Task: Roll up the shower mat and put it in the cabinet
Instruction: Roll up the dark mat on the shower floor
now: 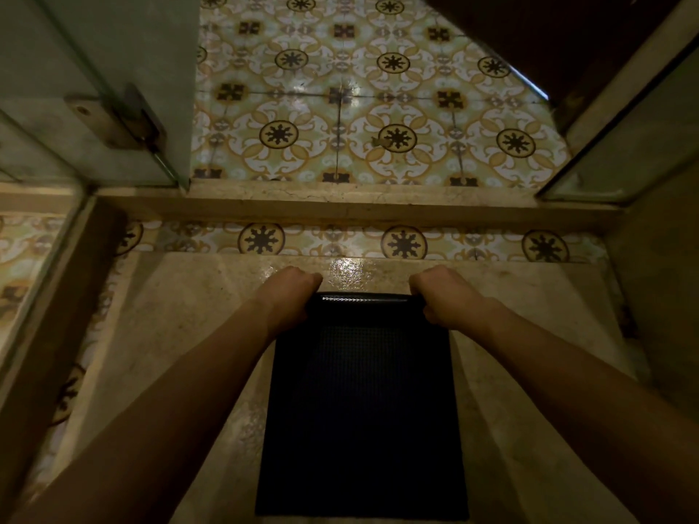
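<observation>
— Stone underfoot, is it? What are we standing on?

— We look down on a pale stone shower floor [181, 334], glossy with a bright glint just past our knuckles. A strip of patterned tile [340, 240] runs along its far edge, and beyond that a raised stone curb [340, 206] crosses the whole view.

— And past the curb?

— More patterned floor tile [378, 107], cream and ochre with dark star shapes, shining under the light. The room is dim, so the corners go murky.

— What hems us in?

— On our left a glass panel [125, 51] stands with a metal hinge [117, 119] bolted to it, its edge meeting the curb. On our right another glass panel [624, 145] angles off, and a dark shape fills the upper right corner; we cannot tell what it is.

— Where is the mat?

— The mat [363, 410] lies flat on the stone floor, dark and finely textured, stretching from our hands back toward us. Its far edge is lifted and curled over slightly, catching a thin line of light.

— And our hands?

— Our left hand [287, 293] is curled into a fist around the far left corner, and our right hand [446, 293] is fisted the same way on the far right corner. Both forearms reach over the mat's long sides, hiding part of its edges.
</observation>
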Action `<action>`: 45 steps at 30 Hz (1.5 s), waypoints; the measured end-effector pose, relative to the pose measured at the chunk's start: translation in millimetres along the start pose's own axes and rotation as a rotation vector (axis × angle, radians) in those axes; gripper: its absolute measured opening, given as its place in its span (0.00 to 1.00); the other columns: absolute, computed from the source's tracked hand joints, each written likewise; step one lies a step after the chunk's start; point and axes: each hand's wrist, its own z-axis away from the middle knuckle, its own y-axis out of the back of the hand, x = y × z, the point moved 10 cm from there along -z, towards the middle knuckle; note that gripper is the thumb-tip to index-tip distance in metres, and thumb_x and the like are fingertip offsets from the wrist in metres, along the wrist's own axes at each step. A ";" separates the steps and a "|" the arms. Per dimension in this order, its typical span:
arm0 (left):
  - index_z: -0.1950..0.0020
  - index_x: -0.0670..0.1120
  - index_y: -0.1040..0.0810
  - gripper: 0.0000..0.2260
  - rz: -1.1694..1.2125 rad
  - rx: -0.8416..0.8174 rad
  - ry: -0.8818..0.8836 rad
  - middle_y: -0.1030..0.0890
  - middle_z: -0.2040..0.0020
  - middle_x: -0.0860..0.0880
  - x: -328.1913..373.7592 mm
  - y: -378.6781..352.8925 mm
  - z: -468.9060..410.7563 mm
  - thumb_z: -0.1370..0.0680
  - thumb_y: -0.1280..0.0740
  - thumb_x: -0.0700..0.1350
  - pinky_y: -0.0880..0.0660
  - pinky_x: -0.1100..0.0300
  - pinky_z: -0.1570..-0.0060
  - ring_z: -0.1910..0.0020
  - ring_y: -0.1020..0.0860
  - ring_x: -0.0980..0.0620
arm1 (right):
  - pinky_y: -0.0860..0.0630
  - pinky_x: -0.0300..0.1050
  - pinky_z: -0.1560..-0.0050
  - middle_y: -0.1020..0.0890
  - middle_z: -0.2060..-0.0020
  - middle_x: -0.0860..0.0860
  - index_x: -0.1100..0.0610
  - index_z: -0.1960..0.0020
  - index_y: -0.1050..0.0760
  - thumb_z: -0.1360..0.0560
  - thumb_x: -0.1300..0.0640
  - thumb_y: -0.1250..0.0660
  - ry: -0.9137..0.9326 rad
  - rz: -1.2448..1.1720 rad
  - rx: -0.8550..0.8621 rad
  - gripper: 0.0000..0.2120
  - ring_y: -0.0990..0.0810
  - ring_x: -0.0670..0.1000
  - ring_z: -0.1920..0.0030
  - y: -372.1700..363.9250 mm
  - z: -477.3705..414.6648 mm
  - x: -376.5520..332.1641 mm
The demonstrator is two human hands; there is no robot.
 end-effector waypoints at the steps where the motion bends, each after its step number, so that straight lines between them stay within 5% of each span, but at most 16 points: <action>1: 0.49 0.44 0.23 0.08 -0.015 0.013 -0.007 0.18 0.55 0.43 2.1 -0.4 1.0 0.27 0.31 0.40 0.29 0.56 0.63 0.55 0.21 0.44 | 0.33 0.44 0.60 0.19 0.53 0.57 0.58 0.52 0.25 0.34 0.63 0.30 0.022 0.005 0.007 0.12 0.21 0.59 0.52 -0.3 1.2 -2.0; 6: 0.52 0.45 0.19 0.06 -0.033 -0.056 -0.007 0.18 0.55 0.45 4.6 -4.8 1.1 0.28 0.31 0.41 0.23 0.54 0.56 0.54 0.21 0.45 | 0.32 0.44 0.60 0.21 0.53 0.58 0.59 0.51 0.27 0.36 0.61 0.28 0.059 0.032 -0.001 0.15 0.21 0.59 0.53 -8.3 7.3 -5.7; 20: 0.50 0.45 0.22 0.10 0.000 -0.147 -0.046 0.21 0.51 0.45 10.3 -12.6 12.0 0.31 0.30 0.40 0.26 0.58 0.58 0.51 0.22 0.45 | 0.25 0.49 0.60 0.23 0.53 0.56 0.59 0.51 0.25 0.33 0.64 0.31 0.098 0.069 0.031 0.11 0.21 0.58 0.56 -11.7 26.5 -19.8; 26: 0.44 0.46 0.26 0.13 -0.064 -0.075 -0.070 0.21 0.49 0.43 20.3 -14.2 19.5 0.28 0.31 0.41 0.31 0.55 0.59 0.48 0.24 0.42 | 0.35 0.45 0.66 0.23 0.54 0.58 0.60 0.50 0.29 0.35 0.64 0.30 0.094 0.068 0.071 0.15 0.23 0.58 0.59 -17.3 36.6 -22.2; 29: 0.45 0.47 0.21 0.11 -0.010 -0.101 -0.073 0.20 0.50 0.45 18.7 -13.0 22.0 0.27 0.31 0.42 0.25 0.55 0.55 0.48 0.23 0.44 | 0.34 0.46 0.66 0.24 0.52 0.57 0.60 0.46 0.27 0.33 0.64 0.31 0.095 0.077 0.069 0.15 0.23 0.58 0.57 -20.7 41.7 -22.2; 33: 0.47 0.46 0.18 0.12 0.041 -0.205 -0.057 0.17 0.52 0.45 16.8 -12.9 21.0 0.29 0.32 0.40 0.23 0.55 0.54 0.50 0.20 0.45 | 0.23 0.47 0.59 0.25 0.48 0.55 0.59 0.44 0.24 0.31 0.61 0.32 0.121 0.039 0.028 0.15 0.22 0.56 0.56 -22.9 48.1 -22.4; 37: 0.48 0.46 0.21 0.08 -0.047 -0.163 -0.049 0.18 0.53 0.44 25.7 -6.7 21.5 0.27 0.32 0.41 0.26 0.56 0.59 0.53 0.20 0.44 | 0.26 0.45 0.60 0.23 0.50 0.56 0.59 0.46 0.25 0.30 0.63 0.33 0.130 0.065 0.015 0.13 0.22 0.56 0.55 -19.3 48.6 -27.5; 45: 0.45 0.48 0.17 0.12 0.056 -0.297 -0.038 0.16 0.49 0.45 18.8 -11.1 19.3 0.28 0.30 0.41 0.22 0.54 0.49 0.48 0.19 0.44 | 0.22 0.50 0.53 0.19 0.54 0.57 0.59 0.51 0.19 0.29 0.59 0.33 0.118 -0.016 -0.072 0.08 0.20 0.57 0.54 -9.2 46.1 -24.8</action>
